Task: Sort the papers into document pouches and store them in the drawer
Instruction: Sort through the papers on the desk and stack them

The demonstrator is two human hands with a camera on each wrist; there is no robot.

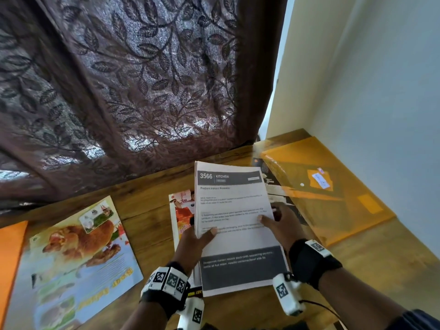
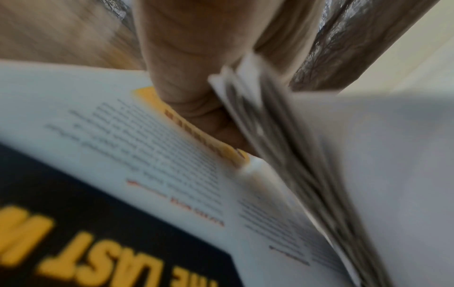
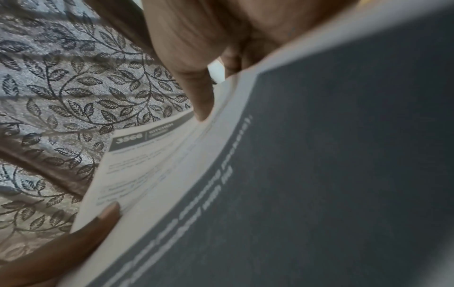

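Observation:
A stack of white printed sheets (image 1: 234, 225), headed "3566 KITCHEN", is held up over the wooden table (image 1: 147, 194). My left hand (image 1: 194, 241) grips its left edge, thumb on top and fingers underneath. My right hand (image 1: 282, 222) grips the right edge the same way. The left wrist view shows the stack's edge (image 2: 270, 136) fanned slightly beside my fingers (image 2: 196, 93). In the right wrist view my thumb (image 3: 201, 93) presses the top sheet (image 3: 152, 165). An orange translucent document pouch (image 1: 333, 186) lies at the right.
A magazine with a dog picture (image 1: 81, 256) lies at the left, beside another orange pouch (image 1: 9, 253) at the table's left edge. A red-printed magazine (image 1: 182, 210) lies under the stack. A dark leaf-patterned curtain (image 1: 119, 91) hangs behind; a white wall (image 1: 381, 91) stands at the right.

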